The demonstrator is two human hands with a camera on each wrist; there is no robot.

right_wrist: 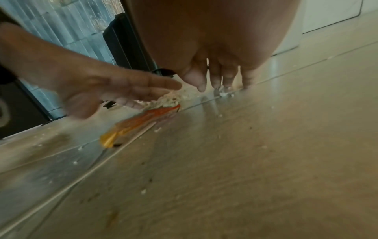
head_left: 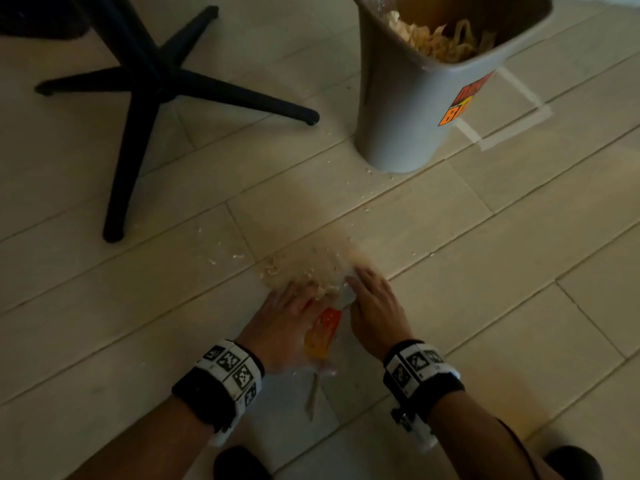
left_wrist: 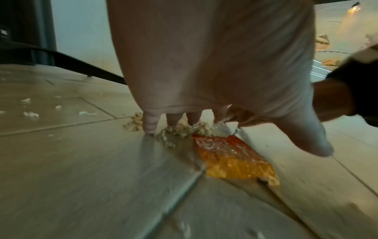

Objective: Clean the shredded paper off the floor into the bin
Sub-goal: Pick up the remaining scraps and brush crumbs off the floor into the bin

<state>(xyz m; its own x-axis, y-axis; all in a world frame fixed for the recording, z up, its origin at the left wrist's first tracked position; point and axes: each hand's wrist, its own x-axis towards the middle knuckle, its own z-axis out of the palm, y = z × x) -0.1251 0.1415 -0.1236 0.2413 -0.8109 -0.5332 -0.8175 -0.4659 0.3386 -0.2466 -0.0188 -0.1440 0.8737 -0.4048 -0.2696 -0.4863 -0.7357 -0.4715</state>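
A loose pile of shredded paper lies on the tiled floor in front of me. My left hand rests at the pile's near left edge, fingers straight, their tips down in the shreds. My right hand lies flat at the pile's right edge, fingertips on the floor. Neither hand holds anything. Between the hands lies an orange and clear plastic wrapper, dusted with paper bits. The grey bin stands farther off to the right, with shredded paper inside it.
A black chair base spreads its legs at the upper left. White tape marks the floor beside the bin. Small scraps lie scattered left of the pile, and a single paper strip lies near my wrists.
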